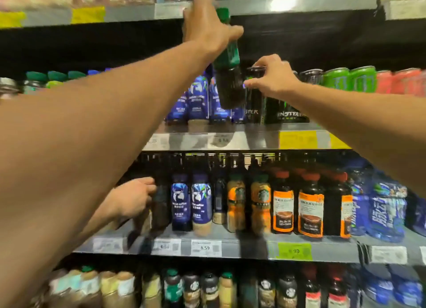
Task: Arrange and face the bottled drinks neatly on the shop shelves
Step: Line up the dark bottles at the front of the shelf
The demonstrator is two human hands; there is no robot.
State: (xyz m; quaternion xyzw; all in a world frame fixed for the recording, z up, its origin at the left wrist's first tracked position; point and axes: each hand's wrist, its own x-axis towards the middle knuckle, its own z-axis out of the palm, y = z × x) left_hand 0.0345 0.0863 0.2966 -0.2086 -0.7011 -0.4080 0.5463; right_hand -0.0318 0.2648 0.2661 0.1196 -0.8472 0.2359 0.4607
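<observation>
- Head view: the left hand [208, 25] is up at 12 o'clock, fingers and thumb wrapped round the neck of a dark bottle with a green cap and green label [227, 61].
- That dark bottle is lifted clear of the middle shelf [230, 129], tilted, its base hanging in front of the blue coffee bottles [198, 100] and just beside the black Monster cans [285, 110].
- Over at 1 o'clock, the right hand [273, 77] has its fingertips pinching the top rim of a black can [253, 95] standing on the middle shelf.
- Further out at 2 o'clock on the same shelf: green cans [349, 79], then pink-red cans [401, 81] beyond them.
- At 10 o'clock, green-capped bottles [46, 77] line the far left of that row, blurred.
- Down at 8 o'clock, another person's hand [132, 198] reaches onto the lower shelf [230, 246] and touches dark bottles there; how it holds them, I cannot tell.
- Lower shelf, running towards 4 o'clock: two blue deer-logo bottles [192, 202], Starbucks bottles [260, 202], orange-labelled dark bottles [310, 206], blue-wrapped bottles [387, 211].
- Price tags [205, 247] along the shelf edge, one green [294, 251].
- Bottom row at 6 o'clock: more coffee bottles [207, 289], soft and blurred.
</observation>
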